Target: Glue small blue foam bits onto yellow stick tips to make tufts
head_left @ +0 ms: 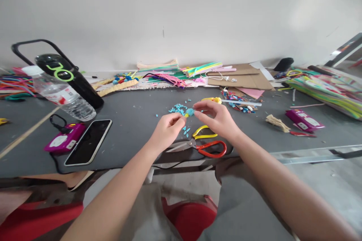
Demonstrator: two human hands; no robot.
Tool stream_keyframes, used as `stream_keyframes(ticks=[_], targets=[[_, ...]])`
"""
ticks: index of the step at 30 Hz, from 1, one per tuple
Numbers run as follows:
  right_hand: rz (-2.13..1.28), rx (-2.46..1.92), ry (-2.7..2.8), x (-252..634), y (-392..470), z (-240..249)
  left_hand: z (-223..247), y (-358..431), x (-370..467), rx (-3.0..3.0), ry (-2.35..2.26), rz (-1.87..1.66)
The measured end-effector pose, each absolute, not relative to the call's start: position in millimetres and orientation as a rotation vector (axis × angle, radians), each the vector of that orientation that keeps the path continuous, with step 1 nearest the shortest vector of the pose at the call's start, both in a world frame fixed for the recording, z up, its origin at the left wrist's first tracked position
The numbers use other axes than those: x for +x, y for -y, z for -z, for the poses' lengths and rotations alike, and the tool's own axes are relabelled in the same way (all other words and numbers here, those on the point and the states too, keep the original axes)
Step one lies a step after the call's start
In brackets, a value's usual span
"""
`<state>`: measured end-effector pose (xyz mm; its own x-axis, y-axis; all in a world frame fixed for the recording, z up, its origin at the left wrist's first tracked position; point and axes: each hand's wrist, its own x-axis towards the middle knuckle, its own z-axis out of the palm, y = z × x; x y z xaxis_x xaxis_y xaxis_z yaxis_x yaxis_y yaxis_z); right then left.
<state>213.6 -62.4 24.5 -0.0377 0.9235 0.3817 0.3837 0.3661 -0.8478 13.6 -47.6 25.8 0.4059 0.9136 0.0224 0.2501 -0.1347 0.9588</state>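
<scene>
My left hand [169, 128] pinches a small blue and yellow fuzzy craft piece [189, 112] between thumb and fingers, its blue end facing right. Just right of that piece is my right hand [216, 116], with thumb and fingers curved and apart; I cannot tell whether the fingertips touch it. Loose blue fuzzy bits [177, 108] lie on the grey table behind and below the left fingertips. Below the hands rest scissors with red handles [212, 149], beside a tool with yellow handles [204, 131], partly covered by the right hand.
On the left stand a water bottle [63, 96], a black flask [82, 86], a phone [89, 143] and a purple box [65, 138]. Fuzzy stems [203, 68] and cardboard [243, 77] line the back wall. Another purple box [304, 119] lies right.
</scene>
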Motion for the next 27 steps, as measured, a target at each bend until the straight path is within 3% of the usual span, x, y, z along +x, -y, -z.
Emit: stream_keyframes(ticks=[18, 27], targets=[[-0.693, -1.191, 1.641, 212.1, 62.7, -21.7, -25.3, 46.9, 12.5, 1.689, -1.033, -0.783], [-0.140, -1.054, 1.842, 208.0, 71.7, -29.2, -26.4, 47.6, 12.3, 1.649, -1.043, -0.811]])
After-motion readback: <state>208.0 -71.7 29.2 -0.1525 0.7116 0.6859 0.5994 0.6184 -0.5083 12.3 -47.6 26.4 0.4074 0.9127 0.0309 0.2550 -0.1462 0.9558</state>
